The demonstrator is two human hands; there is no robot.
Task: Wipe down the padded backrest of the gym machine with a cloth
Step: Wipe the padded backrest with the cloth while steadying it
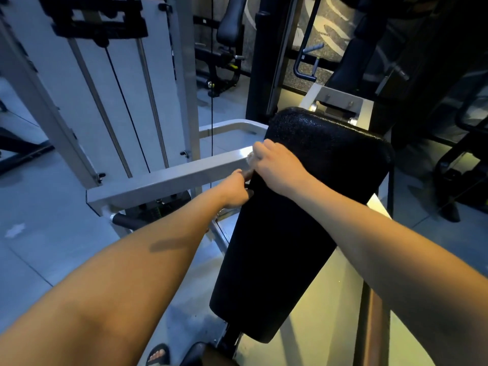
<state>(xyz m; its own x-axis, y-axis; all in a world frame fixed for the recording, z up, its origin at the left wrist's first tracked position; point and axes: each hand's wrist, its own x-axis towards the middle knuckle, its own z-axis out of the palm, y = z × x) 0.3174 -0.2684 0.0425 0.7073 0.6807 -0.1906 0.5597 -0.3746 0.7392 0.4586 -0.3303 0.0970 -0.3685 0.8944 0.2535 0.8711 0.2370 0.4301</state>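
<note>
I look down along both bare forearms to a long black padded backrest [303, 220], which tilts away from me on the grey frame of a gym machine. My right hand [277, 165] lies on the backrest's left edge, near its upper end, fingers curled together over a pale cloth [250, 157]; only a small bunch of cloth shows past my knuckles. Just below it, my left hand [235, 192] grips the same left edge, thumb on the front and fingers wrapped behind, apparently steadying the pad. A grey frame beam [171, 180] runs off to the left behind both hands. The wipe seems to be at the left edge now. No sheen or streak shows which areas are done, so I judge the broad face, right edge and lower end may need passes.
</note>
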